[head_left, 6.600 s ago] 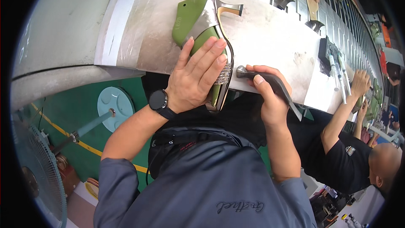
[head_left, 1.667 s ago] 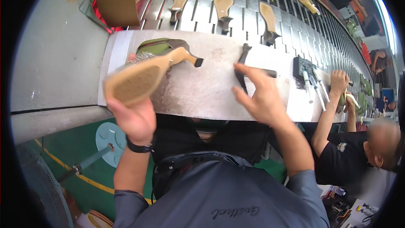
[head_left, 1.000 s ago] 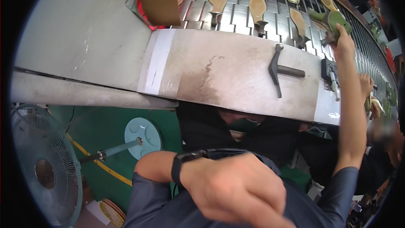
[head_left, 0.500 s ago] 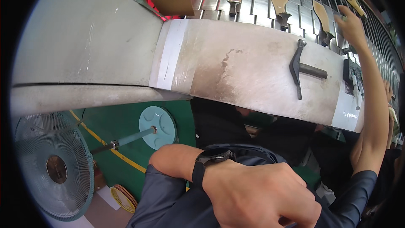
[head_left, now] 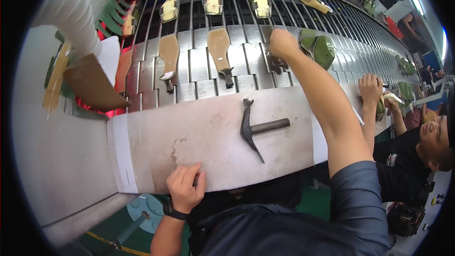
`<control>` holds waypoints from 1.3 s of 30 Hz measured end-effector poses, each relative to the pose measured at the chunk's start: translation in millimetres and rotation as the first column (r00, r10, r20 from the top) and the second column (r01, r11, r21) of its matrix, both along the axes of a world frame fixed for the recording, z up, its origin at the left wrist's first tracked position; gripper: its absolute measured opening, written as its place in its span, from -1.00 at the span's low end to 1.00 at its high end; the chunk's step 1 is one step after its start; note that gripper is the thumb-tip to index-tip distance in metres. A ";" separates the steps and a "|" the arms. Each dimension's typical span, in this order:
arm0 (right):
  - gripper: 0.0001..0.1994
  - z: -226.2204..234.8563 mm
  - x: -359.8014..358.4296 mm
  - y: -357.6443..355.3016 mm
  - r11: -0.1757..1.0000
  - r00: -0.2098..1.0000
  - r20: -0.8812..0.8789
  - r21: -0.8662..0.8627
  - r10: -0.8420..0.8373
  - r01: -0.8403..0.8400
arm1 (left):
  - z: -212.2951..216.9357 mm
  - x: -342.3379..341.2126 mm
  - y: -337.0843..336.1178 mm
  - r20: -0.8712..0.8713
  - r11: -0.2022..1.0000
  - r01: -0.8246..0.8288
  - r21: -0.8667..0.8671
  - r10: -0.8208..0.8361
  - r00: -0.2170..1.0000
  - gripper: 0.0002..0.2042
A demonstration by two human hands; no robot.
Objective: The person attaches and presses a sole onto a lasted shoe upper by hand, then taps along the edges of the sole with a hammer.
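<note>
My right hand (head_left: pixel 283 45) reaches out over the slatted metal conveyor, its fingers closed around a heeled shoe sole (head_left: pixel 277 63). Most of that sole is hidden beneath the hand; only the dark heel end shows. My left hand (head_left: pixel 186 187) rests on the near edge of the worktop, fingers curled, with nothing visible in them. Between the hands lies a hammer (head_left: pixel 246 130) with a curved dark head and a short handle. To the left of my right hand, two tan shoe soles with dark heels, a nearer-middle sole (head_left: pixel 218 50) and a left sole (head_left: pixel 168 54), lie on the conveyor.
Pale shoe lasts (head_left: pixel 213 2) sit on the far rollers. A green shoe upper (head_left: pixel 320 50) lies just right of my right hand. At left hangs a brown flap (head_left: pixel 92 83) beside a white ribbed duct (head_left: pixel 71 7). A co-worker (head_left: pixel 403 156) works close at right.
The view has swung up and right. My left hand has moved from close below the camera onto the worktop edge. My right hand, earlier with fingers apart, has closed on the sole.
</note>
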State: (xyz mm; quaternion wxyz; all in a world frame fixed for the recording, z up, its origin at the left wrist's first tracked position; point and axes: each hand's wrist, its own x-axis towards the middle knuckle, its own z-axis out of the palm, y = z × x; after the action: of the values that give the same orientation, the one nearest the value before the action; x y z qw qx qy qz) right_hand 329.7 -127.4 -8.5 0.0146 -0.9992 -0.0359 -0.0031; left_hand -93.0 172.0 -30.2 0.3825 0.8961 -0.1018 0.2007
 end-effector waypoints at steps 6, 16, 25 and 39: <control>-0.72 51.0 81.9 -33.1 0.927 0.930 0.280 0.352 -0.237 0.130 | 0.3 12.3 -0.5 -0.018 0.981 0.017 0.196 -0.013 1.000 -0.81; -0.02 -7.1 178.7 34.8 1.000 0.992 0.127 -0.015 0.007 -0.005 | 21.7 14.1 -0.4 -0.036 0.970 -0.003 0.244 0.012 0.999 -0.84; -0.27 74.5 116.2 53.0 1.000 0.967 0.255 -0.016 -0.005 0.010 | 21.2 6.8 2.3 -0.004 0.964 -0.026 0.265 0.028 1.000 -0.81; -0.28 80.5 -344.0 105.2 0.022 0.554 -0.441 0.796 0.706 0.605 | 34.6 15.6 24.3 0.648 0.813 -0.366 0.452 -0.017 0.762 -0.34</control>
State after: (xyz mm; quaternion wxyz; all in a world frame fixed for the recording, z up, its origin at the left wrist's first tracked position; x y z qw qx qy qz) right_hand -14.3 -22.3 72.0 0.7220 -0.5280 -0.0573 0.4434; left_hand -77.5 196.3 4.4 0.0287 0.8542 -0.1882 0.4838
